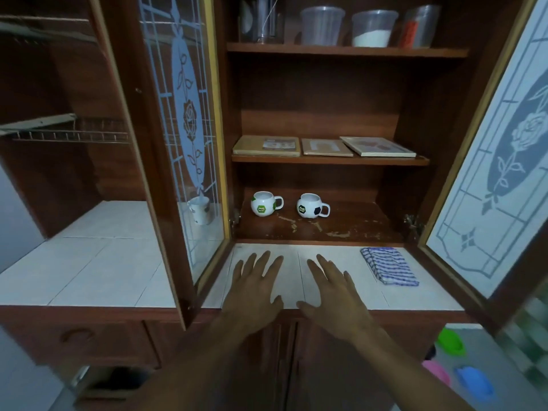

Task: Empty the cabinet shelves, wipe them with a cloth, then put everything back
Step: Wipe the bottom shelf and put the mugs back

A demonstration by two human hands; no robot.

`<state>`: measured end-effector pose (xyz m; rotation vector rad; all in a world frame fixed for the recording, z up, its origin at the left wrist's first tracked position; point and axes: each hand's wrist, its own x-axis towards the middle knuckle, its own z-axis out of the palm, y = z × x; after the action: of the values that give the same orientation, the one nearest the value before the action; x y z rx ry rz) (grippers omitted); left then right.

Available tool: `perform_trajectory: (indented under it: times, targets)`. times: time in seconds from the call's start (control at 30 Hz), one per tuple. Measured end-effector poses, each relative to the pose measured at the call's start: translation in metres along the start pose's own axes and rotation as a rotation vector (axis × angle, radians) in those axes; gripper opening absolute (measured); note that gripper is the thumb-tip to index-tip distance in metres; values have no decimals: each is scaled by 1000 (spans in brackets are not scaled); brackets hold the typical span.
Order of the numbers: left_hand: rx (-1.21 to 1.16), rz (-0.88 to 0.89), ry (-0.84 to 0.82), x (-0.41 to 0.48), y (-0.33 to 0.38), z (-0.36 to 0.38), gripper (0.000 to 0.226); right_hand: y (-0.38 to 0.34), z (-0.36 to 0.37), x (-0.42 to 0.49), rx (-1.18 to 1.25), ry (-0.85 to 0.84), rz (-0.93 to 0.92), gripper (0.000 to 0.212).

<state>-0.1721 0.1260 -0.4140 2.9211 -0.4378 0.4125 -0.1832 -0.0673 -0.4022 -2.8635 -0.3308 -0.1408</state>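
- Your left hand (255, 287) and right hand (335, 289) lie flat, fingers spread, holding nothing, on the bench (415, 295).
- Lift the two mugs (262, 203) off the bottom shelf (355, 225) by their handles first; the cloth (390, 265) waits at your right.

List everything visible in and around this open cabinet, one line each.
Clear containers: four, top shelf, one holding white powder.
Flat boards: three, tan, middle shelf.
Football mugs: two, white, bottom shelf.
Patterned mug: one, white, on counter, seen through left door.
Cloth: one, blue-white striped, folded on counter, right.
Left hand: flat on counter.
Right hand: flat beside it.
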Motion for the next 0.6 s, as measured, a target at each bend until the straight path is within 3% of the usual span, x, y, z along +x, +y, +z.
perform_trajectory:
  times: [0.37, 0.6]
  targets:
    - [-82, 62, -4, -78, -26, -36, 75, -72, -3, -68, -12, 27, 50, 85]
    - [-151, 97, 81, -138, -58, -55, 73, -131, 2, -108, 16, 20, 29, 84]
